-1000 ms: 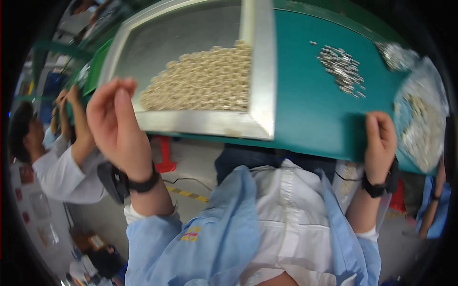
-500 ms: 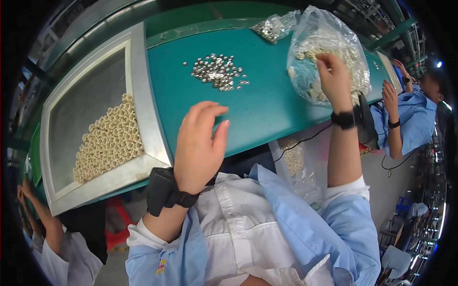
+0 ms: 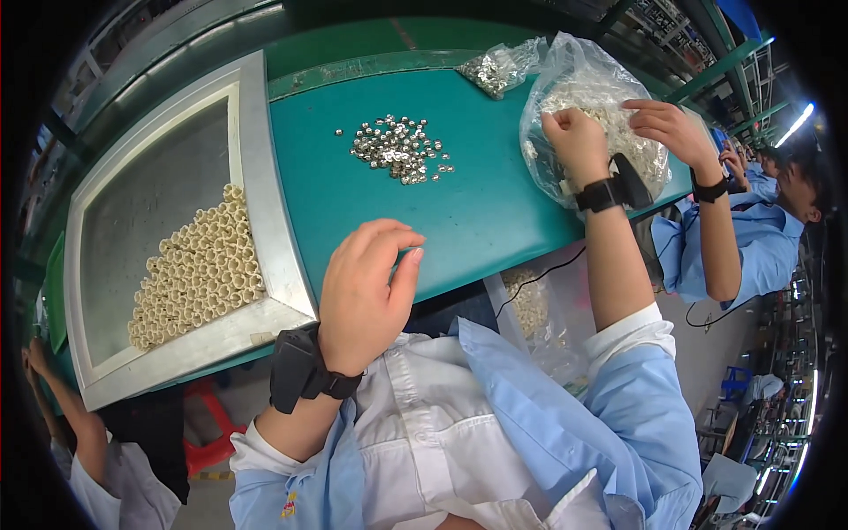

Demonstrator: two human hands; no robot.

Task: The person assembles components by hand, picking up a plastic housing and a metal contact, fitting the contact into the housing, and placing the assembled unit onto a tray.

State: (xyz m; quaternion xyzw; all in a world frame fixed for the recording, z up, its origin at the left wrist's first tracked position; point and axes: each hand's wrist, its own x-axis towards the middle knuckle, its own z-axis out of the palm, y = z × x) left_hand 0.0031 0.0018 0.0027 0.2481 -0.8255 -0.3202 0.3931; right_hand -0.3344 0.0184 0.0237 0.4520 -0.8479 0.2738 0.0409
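Note:
My left hand (image 3: 367, 296) hovers over the near edge of the green mat (image 3: 486, 190), fingers loosely curved, thumb apart, nothing in it. Beyond it lies a loose heap of small shiny metal pieces (image 3: 393, 148). My right hand (image 3: 579, 148), fingers bent together, is at the clear plastic bag (image 3: 565, 66) of pale small parts (image 3: 632, 146); what its fingers hold, if anything, cannot be made out. A co-worker's hand (image 3: 676, 132) reaches over the same bag from the right.
On the left, a metal-framed tray (image 3: 283, 265) holds many cream ring-shaped parts (image 3: 199, 274). A smaller bag of metal pieces (image 3: 495, 72) lies at the back. Below the table edge is another bag of pale parts (image 3: 530, 305), with a black cable (image 3: 539, 276) near it.
My right hand has shifted left and slightly down at the bag. The co-worker's hand has come in over the bag. My left hand sits slightly lower in view.

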